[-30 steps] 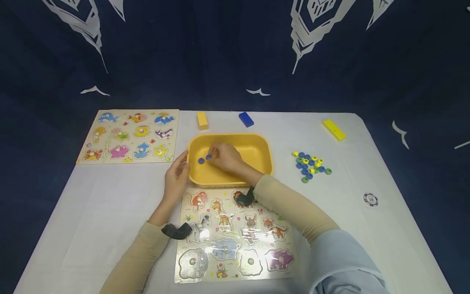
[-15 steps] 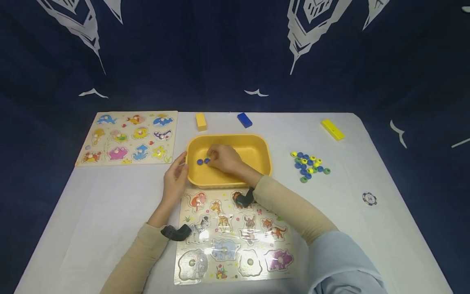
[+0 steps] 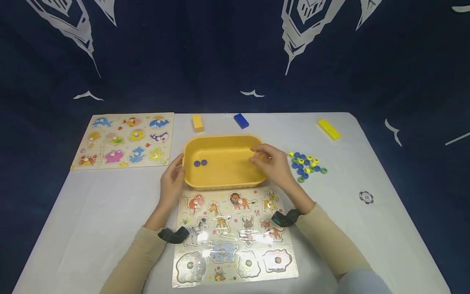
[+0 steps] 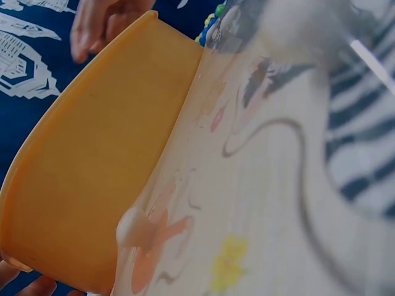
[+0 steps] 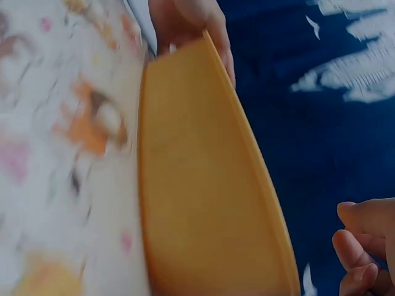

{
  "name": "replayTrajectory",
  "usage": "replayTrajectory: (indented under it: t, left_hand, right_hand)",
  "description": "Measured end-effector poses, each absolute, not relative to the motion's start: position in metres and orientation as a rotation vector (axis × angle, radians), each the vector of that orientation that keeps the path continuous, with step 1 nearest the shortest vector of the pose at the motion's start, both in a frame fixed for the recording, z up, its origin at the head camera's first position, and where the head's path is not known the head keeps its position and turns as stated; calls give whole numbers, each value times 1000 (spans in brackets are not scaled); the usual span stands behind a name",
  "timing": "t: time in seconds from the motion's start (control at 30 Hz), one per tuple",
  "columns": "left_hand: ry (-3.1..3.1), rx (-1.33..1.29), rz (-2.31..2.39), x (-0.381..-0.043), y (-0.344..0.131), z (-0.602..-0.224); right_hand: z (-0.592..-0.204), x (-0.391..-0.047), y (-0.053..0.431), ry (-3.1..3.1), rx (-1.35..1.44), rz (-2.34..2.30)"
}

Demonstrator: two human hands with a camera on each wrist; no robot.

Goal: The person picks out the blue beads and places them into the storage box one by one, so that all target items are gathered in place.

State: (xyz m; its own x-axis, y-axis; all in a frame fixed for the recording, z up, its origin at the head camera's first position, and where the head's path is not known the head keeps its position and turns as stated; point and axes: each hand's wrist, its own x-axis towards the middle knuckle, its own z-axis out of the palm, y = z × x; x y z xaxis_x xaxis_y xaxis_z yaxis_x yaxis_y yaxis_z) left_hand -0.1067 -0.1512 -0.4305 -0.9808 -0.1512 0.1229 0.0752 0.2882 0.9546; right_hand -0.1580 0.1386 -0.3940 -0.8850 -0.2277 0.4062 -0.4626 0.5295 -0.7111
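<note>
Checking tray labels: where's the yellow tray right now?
In the head view, the yellow tray sits near the middle, at the far edge of the land-animal puzzle board, left hand at its left end, right hand at its right.

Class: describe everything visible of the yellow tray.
The yellow tray is shallow, oblong, with rounded corners, a rim and smooth, plastic-looking walls. It sits upright on the table by the animal puzzle. Two blue beads lie inside near its left end. The left hand touches that end; the right hand hovers over the other.
</note>
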Motion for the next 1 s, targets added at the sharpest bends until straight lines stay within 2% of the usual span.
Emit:
replayTrajectory:
  t: [0.1,0.33,0.53,0.8,1.0]
  left_hand:
    - [-2366,80,-1767,-111,-155,-442]
    - [-2338,56,-1753,-112,-156,-449]
    - [-2333,56,-1791,-113,-156,-449]
    - [-2357,76,-1770,-103,-146,-421]
    - [-2355,75,-1770,-103,-147,-420]
  right_hand:
    - [-407,-153,176,-2477,407,1274]
    - [-467,-157,269,-2407,-119,1159]
    - [-455,-140,286,-2443,-520,1140]
    - [-464,-137,291,-2533,-567,1019]
    - [-471,-138,291,-2575,-507,928]
